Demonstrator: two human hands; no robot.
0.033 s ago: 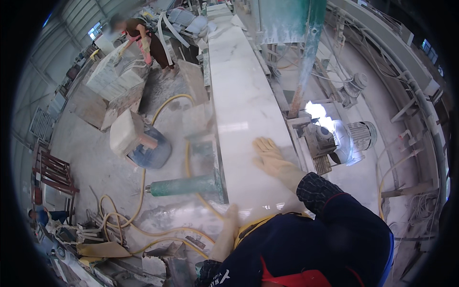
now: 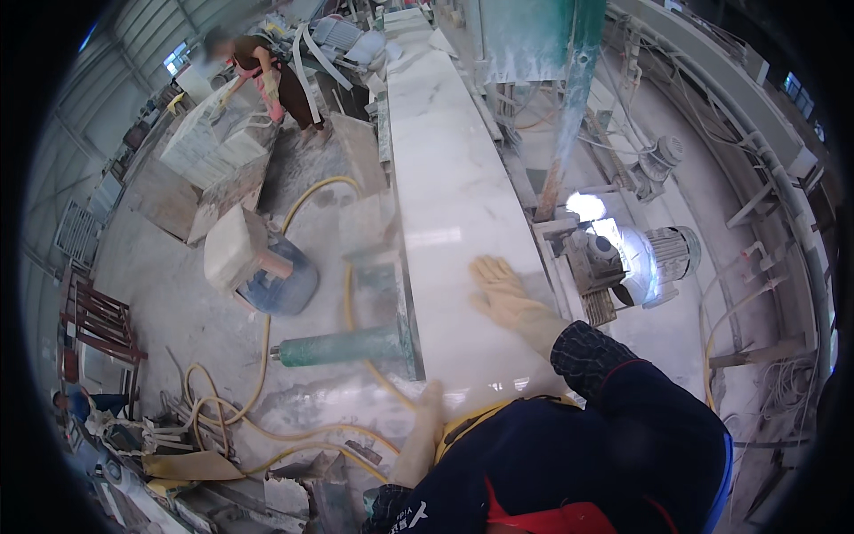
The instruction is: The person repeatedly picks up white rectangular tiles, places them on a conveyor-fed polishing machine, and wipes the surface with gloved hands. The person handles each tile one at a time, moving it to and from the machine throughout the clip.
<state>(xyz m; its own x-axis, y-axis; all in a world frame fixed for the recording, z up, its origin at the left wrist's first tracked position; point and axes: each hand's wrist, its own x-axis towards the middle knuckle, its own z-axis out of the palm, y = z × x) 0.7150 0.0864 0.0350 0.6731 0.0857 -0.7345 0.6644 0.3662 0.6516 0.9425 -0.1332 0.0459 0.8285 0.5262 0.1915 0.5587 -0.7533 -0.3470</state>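
A long white stone slab (image 2: 454,205) with faint grey veins and a glossy surface stretches away from my waist. My right hand (image 2: 500,292), in a pale yellow rubber glove, lies flat on it near the right edge, fingers stretched out and holding nothing. My left hand (image 2: 429,423), gloved alike, is low at the slab's near left edge. Its fingers are blurred and partly hidden, so I cannot make out whether they grip the edge. A yellow apron (image 2: 476,418) shows at my waist, against the slab's near end.
Left of the slab are a green roller (image 2: 342,345), a blue barrel (image 2: 289,283) with a stone block on top, and a yellow hose (image 2: 260,378) looping over the floor. A motor (image 2: 669,254) sits at right. Another person (image 2: 262,76) bends over white blocks at far left.
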